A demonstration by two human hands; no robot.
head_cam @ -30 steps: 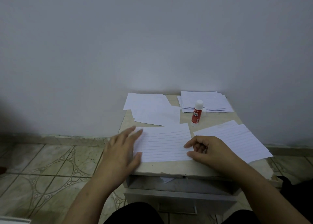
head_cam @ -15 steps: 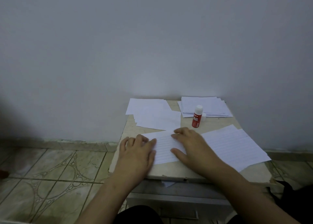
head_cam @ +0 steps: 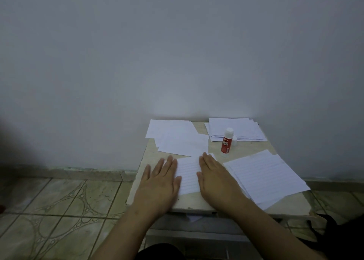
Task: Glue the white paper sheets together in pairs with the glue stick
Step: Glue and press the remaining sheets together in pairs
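Observation:
A lined white sheet (head_cam: pixel 188 174) lies at the front of the small table (head_cam: pixel 199 202). My left hand (head_cam: pixel 160 178) lies flat on its left part, fingers straight and together. My right hand (head_cam: pixel 214 176) presses flat on its right part, covering that edge. The red glue stick (head_cam: pixel 226 142) with a white cap stands upright behind my right hand, apart from it. A loose pile of lined sheets (head_cam: pixel 264 176) sits to the right, partly over the table's edge.
A spread of white sheets (head_cam: pixel 177 138) lies at the back left and a neater stack (head_cam: pixel 236 128) at the back right, against the wall. A drawer gap (head_cam: pixel 195 218) shows under the tabletop. Tiled floor (head_cam: pixel 59 210) lies to the left.
Both hands came onto the lined sheet and flattened: the left slid in from the sheet's left edge, the right uncurled and moved forward over it. The camera tilted slightly.

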